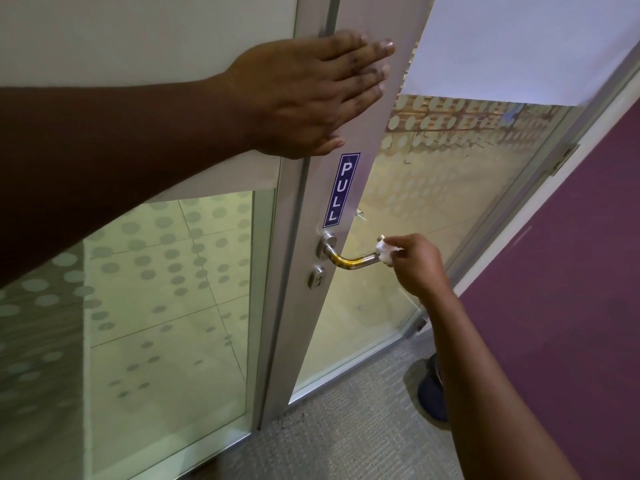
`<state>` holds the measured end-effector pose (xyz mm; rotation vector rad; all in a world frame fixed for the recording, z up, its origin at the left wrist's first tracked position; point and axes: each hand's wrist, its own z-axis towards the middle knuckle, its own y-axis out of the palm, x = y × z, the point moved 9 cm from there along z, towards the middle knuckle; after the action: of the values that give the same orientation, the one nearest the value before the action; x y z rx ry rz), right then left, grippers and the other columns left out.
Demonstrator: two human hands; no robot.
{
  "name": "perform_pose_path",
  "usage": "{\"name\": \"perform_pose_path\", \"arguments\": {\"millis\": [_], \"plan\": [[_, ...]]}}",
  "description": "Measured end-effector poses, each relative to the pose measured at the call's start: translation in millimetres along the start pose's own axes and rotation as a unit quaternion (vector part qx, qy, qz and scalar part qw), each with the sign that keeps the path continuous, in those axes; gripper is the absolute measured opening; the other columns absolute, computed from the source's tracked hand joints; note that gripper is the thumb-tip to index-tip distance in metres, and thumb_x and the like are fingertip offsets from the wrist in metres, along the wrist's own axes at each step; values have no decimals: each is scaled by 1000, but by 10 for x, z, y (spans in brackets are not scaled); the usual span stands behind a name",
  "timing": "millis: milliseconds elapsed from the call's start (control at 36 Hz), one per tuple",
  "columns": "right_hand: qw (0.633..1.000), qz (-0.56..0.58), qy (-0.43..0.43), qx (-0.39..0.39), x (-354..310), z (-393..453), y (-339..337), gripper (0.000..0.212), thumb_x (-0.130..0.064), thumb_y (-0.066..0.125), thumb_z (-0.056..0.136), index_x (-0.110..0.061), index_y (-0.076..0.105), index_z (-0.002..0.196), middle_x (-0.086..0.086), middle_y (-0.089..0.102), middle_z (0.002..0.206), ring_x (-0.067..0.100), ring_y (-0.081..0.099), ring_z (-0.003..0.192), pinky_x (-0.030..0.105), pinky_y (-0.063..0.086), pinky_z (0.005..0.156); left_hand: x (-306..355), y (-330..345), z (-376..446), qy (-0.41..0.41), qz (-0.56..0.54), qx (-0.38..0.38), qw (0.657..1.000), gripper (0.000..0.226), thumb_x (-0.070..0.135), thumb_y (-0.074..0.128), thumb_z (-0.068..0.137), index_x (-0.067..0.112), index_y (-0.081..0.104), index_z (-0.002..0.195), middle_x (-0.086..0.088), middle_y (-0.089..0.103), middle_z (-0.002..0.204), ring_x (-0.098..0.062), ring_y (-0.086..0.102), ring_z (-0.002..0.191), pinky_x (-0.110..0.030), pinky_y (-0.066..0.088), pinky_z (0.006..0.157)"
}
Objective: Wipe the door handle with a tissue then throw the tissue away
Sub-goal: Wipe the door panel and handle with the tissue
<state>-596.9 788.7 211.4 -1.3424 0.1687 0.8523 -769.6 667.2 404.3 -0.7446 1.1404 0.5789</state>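
A small white tissue (385, 252) is crumpled into a wad and is pinched against the free end of the door handle (353, 260) by the fingertips of the right hand (417, 263). The handle is a metal lever, bent at the neck, and a yellowish reflection is seen along its bar. It is mounted on a round rosette on the pale frame of the door (349, 140), and a keyhole cylinder (317, 278) is set just below that rosette. Directly above the handle, a blue vertical sticker (341, 190) with the word PULL in white letters is fixed to the frame.

The left hand (308, 95) is laid flat on the door frame well above the sticker, with the fingers straight and held close together and the thumb tucked beneath the palm edge. Nothing is held in it. Both forearms are bare.

The door is seen standing partly ajar, its glass panel (433, 188) patterned with rows of frosted dots and covered near the top by a plain frosted band. To the left of the frame, a fixed glass panel (166, 289) with the same dotted pattern is seen, with a tiled floor visible through it. A purple wall (571, 265) lies to the right. Grey carpet (346, 434) covers the floor below, and a dark blue shoe (431, 393) is partly hidden behind the right forearm.
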Motion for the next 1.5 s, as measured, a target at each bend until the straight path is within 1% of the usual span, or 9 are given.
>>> {"name": "perform_pose_path", "arguments": {"millis": [139,389,639,778,889,1083,1222,1361,1500], "plan": [[987,-118,-71,-87,-96,-30,125,31,-4,54,96,-14,71,120,5,58,108,17,53,94,17,35,74,8,20,-3,1,4,1,1000,75,44,-5,103,-6,5,158,-27,14,167,-41,9,157,-46,19,128],[970,-159,-170,-68,-207,-93,179,35,-2,66,90,-13,69,123,6,65,127,22,66,106,37,57,88,-6,21,15,-2,-7,-1,1000,76,44,-5,102,-5,8,159,-26,14,167,-41,8,157,-46,20,127],[980,-115,-146,-69,-274,-191,196,37,-11,66,93,-24,66,128,-1,74,113,-2,57,67,30,59,77,10,12,13,1,-4,9,1000,74,42,-4,103,-7,8,157,-28,15,166,-42,10,157,-46,22,126],[977,-122,-163,-63,-421,-265,275,32,-15,64,95,-25,67,126,-2,76,106,6,64,72,35,59,78,-2,38,20,-1,-22,9,1000,74,42,-3,103,-7,6,158,-28,12,167,-42,7,157,-48,21,126],[975,-141,-161,-61,-489,-284,361,30,-19,62,96,-29,68,124,-7,77,104,18,72,96,39,58,84,6,31,23,4,-22,11,1000,74,42,-3,104,-8,6,157,-29,13,166,-42,8,157,-48,20,126],[985,-111,-132,-7,-534,-252,289,24,-19,63,95,-29,74,114,-4,78,95,20,71,85,39,55,89,-12,5,27,-5,-10,22,1000,76,46,-2,103,-4,9,159,-25,16,167,-39,10,158,-46,19,128],[975,-157,-156,-13,-774,-154,248,26,-25,64,94,-28,72,119,0,74,93,18,49,92,33,46,65,-13,13,29,-4,-21,11,1000,76,45,-5,101,-4,7,159,-26,13,167,-40,8,157,-47,19,127],[949,-254,-187,-1,-885,-194,522,18,-26,63,93,-30,76,105,-1,73,82,25,52,91,39,47,79,-6,25,33,-1,-23,21,1000,76,45,-2,103,-5,8,159,-26,14,167,-40,8,157,-47,19,127],[918,-333,-215,26,-848,-337,708,38,-20,62,93,-27,61,131,-6,76,97,26,54,97,48,41,89,1,23,30,-3,-17,27,999,76,45,-3,103,-4,8,159,-26,13,167,-40,9,157,-47,19,127]]}}
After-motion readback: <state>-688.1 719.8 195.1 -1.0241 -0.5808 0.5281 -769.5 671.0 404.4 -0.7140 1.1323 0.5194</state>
